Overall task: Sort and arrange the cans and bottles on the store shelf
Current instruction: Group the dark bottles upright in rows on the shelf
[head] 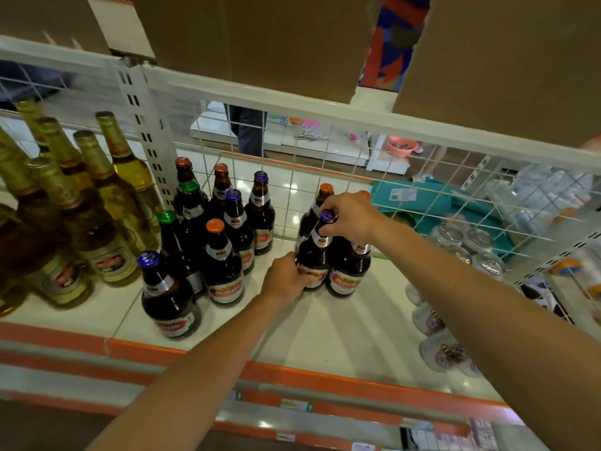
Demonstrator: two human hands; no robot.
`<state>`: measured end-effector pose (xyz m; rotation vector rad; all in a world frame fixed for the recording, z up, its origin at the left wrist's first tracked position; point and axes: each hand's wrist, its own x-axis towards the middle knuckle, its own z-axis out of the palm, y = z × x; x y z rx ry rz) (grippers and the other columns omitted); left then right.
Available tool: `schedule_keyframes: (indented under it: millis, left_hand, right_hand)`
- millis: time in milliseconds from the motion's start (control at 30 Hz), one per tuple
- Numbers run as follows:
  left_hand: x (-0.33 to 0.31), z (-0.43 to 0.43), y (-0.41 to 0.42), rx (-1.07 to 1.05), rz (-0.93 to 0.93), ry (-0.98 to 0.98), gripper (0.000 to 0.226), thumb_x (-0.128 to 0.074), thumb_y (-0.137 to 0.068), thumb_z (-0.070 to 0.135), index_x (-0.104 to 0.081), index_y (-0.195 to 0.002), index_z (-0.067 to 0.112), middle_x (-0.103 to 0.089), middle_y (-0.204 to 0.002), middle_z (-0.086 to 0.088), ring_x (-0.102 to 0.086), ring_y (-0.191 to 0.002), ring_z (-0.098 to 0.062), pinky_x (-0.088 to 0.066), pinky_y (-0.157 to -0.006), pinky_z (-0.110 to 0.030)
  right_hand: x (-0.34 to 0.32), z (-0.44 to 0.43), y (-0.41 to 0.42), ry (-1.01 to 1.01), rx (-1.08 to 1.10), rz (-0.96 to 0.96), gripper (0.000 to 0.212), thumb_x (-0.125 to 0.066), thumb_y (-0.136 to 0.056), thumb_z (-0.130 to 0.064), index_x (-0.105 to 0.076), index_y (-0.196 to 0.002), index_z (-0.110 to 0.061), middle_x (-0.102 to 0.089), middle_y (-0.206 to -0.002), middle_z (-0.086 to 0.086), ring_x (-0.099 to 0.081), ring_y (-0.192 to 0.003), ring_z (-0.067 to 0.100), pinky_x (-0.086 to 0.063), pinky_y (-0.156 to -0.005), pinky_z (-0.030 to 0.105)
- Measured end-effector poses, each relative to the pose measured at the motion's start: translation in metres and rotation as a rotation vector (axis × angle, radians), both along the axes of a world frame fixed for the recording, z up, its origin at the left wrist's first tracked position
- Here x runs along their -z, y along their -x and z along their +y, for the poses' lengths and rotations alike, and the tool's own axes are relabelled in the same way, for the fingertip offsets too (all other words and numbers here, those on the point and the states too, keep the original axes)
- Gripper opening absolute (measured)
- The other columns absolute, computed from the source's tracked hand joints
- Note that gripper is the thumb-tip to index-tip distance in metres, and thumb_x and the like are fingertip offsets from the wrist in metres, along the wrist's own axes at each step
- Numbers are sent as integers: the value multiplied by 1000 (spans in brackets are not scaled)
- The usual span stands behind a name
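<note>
Purple-capped brown bottle [314, 252] upright on white shelf [341, 327], gripped two-handed.
Right hand [349, 219] pinching cap; left hand [286, 275] curled round lower label; orange-capped bottle [326, 189] just behind.

The white shelf [341, 333], edged in orange along its front, runs across the frame with a white wire grid [291, 190] behind it. At the left stand tall gold-foiled bottles [110, 203]. Centre-left is a cluster of dark brown bottles [224, 265] with coloured caps. Just right of centre stand three more dark ones, the purple-capped bottle [313, 257] foremost. Pale cans [455, 237] crowd the right side.
</note>
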<state>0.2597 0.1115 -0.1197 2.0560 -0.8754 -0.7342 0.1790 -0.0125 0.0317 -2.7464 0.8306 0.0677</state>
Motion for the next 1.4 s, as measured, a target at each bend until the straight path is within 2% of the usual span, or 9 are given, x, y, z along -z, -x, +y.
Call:
schedule_keyframes:
  millis: [167, 267, 367, 500, 767, 1000, 1167, 1333, 1400]
  left_hand:
    - [-3, 15, 11, -29, 15, -10, 60, -78, -82, 32, -54, -132, 9, -66, -122, -8, -61, -112, -24, -48, -86, -28]
    - [0, 41, 13, -47, -3, -41, 68, -72, -87, 35, -45, -143, 8, -59, -135, -10, -55, -122, -23, -42, -90, -23]
    - [10, 77, 14, -87, -14, -83, 61, -69, -88, 41, -53, -138, 10, -61, -131, -8, -59, -117, -20, -43, -89, -21]
    - [22, 126, 17, -275, -48, -96, 53, -68, -89, 34, -55, -134, 11, -64, -123, -7, -59, -118, -25, -47, -99, -36]
    - [21, 134, -7, -525, -50, 53, 62, -65, -92, 17, -37, -147, 9, -55, -139, -12, -52, -129, -31, -45, -102, -39]
    - [28, 113, -20, -613, 5, 80, 76, -58, -96, 17, -12, -156, 8, -49, -143, -20, -48, -130, -36, -42, -104, -44]
    - [38, 112, -19, -603, 8, 196, 84, -76, -84, 33, -29, -150, 13, -52, -141, -12, -51, -129, -30, -45, -101, -44]
    - [32, 113, 1, -476, -11, 223, 63, -76, -70, 49, -52, -125, 28, -66, -114, 1, -66, -100, -23, -56, -82, -45]
    - [24, 111, 22, -411, -12, 217, 60, -78, -72, 44, -56, -124, 25, -66, -113, 2, -65, -97, -20, -55, -80, -41]
  right_hand:
    - [-2, 5, -6, 41, -10, 91, 42, -72, -87, -29, -60, -125, -16, -59, -111, 8, -49, -90, 21, -36, -73, 30]
    - [-4, 13, -8, 56, -35, 116, 51, -72, -87, -29, -53, -134, -18, -57, -124, 9, -55, -105, 26, -47, -81, 36]
    - [-8, 34, -15, 64, -95, -119, 53, -66, -90, -34, -50, -139, -21, -54, -134, 7, -54, -119, 27, -48, -95, 41]
    - [-12, 75, -37, -78, -215, -323, 42, -66, -92, -32, -59, -131, -17, -63, -124, 5, -61, -110, 23, -50, -93, 43]
    - [16, 135, -78, -231, -297, -200, 64, -69, -91, -32, -41, -147, -15, -53, -142, 8, -53, -125, 26, -44, -103, 37]
    - [26, 139, -93, -189, -182, -301, 41, -69, -91, -24, -56, -129, -18, -63, -122, 7, -59, -109, 27, -45, -85, 33]
    - [29, 141, -70, -174, -110, -367, 38, -70, -89, -26, -59, -124, -18, -65, -113, 8, -61, -100, 27, -49, -82, 35]
    - [25, 130, -24, -164, -36, -397, 39, -73, -87, -28, -61, -122, -19, -66, -112, 5, -62, -101, 24, -51, -88, 40]
    - [17, 122, -4, -159, -38, -365, 39, -73, -87, -28, -61, -123, -18, -66, -111, 3, -61, -100, 22, -51, -87, 39]
